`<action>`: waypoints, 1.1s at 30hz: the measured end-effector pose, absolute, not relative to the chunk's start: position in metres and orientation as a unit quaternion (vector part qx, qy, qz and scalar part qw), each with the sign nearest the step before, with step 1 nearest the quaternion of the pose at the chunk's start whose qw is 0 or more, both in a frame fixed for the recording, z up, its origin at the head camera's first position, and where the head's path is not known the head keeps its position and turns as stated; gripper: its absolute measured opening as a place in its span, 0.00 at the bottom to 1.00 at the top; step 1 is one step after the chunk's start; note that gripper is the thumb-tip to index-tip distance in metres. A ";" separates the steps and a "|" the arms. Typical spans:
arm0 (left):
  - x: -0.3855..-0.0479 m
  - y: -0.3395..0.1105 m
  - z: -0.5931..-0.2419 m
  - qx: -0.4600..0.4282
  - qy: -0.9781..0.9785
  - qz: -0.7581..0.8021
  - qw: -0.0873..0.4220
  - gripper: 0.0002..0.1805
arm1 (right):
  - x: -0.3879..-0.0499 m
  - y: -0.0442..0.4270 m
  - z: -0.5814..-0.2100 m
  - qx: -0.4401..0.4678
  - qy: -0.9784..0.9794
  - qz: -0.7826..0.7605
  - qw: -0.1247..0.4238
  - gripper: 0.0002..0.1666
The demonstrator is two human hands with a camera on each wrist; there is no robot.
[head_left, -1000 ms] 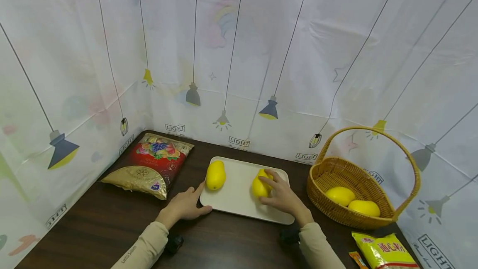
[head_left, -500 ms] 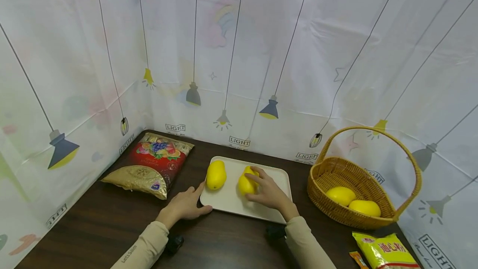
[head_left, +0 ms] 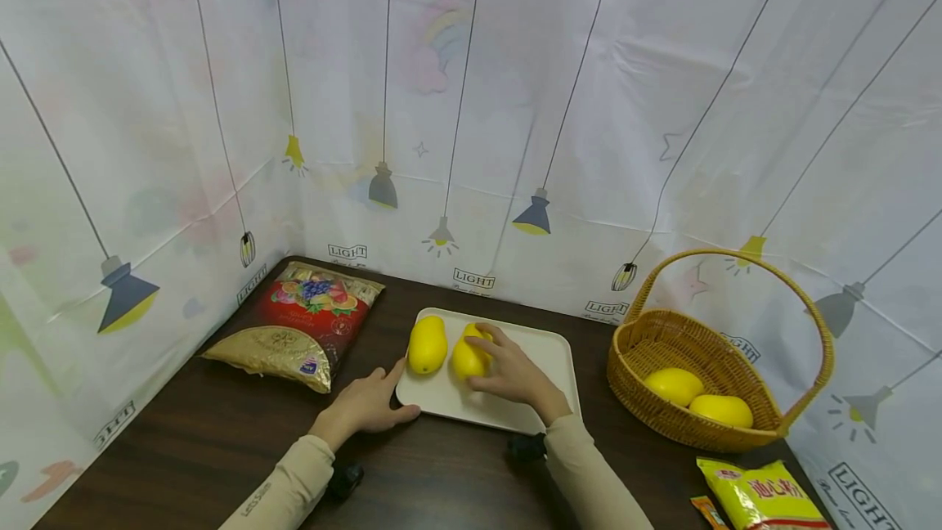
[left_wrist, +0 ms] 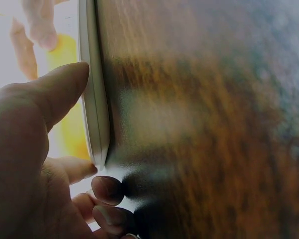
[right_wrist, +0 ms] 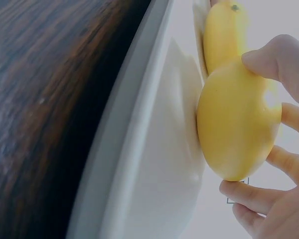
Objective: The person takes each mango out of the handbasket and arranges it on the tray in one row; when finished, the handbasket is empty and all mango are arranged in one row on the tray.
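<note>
On the cream tray (head_left: 550,350), my right hand (head_left: 509,368) grips a smooth yellow mango (head_left: 468,356), thumb on one side and fingers round the other. The right wrist view shows this mango (right_wrist: 234,122) close up, low over or on the tray; contact underneath cannot be judged. A second mango (head_left: 428,345) lies at the tray's left end, a small gap away in the head view. My left hand (head_left: 365,404) is spread at the tray's near left corner. Its thumb and a finger touch the tray edge (left_wrist: 96,112) in the left wrist view.
A wicker basket (head_left: 625,387) with a tall handle stands at right, holding two mangoes (head_left: 721,410). A red and gold bag (head_left: 309,319) lies at left. A yellow packet (head_left: 765,494) and a small orange packet (head_left: 709,513) lie at near right. A printed curtain (head_left: 471,105) hangs behind.
My right hand has moved left across the tray with its mango, toward the other one, narrowing the gap. My left hand keeps its place at the corner.
</note>
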State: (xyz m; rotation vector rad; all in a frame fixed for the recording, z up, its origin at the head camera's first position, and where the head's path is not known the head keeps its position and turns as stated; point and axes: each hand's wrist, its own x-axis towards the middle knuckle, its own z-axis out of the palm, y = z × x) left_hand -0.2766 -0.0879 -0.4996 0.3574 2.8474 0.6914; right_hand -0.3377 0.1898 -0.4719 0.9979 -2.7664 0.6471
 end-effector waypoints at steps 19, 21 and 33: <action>-0.276 -0.088 -0.499 0.116 0.960 0.235 0.099 0.51 | -0.341 0.183 -0.471 0.326 -0.919 0.216 0.044 0.41; -0.276 -0.088 -0.499 0.116 0.960 0.235 0.099 0.51 | -0.341 0.184 -0.471 0.322 -0.920 0.217 0.042 0.43; -0.276 -0.089 -0.499 0.117 0.960 0.236 0.101 0.51 | -0.335 0.209 -0.462 0.256 -0.939 0.228 0.027 0.50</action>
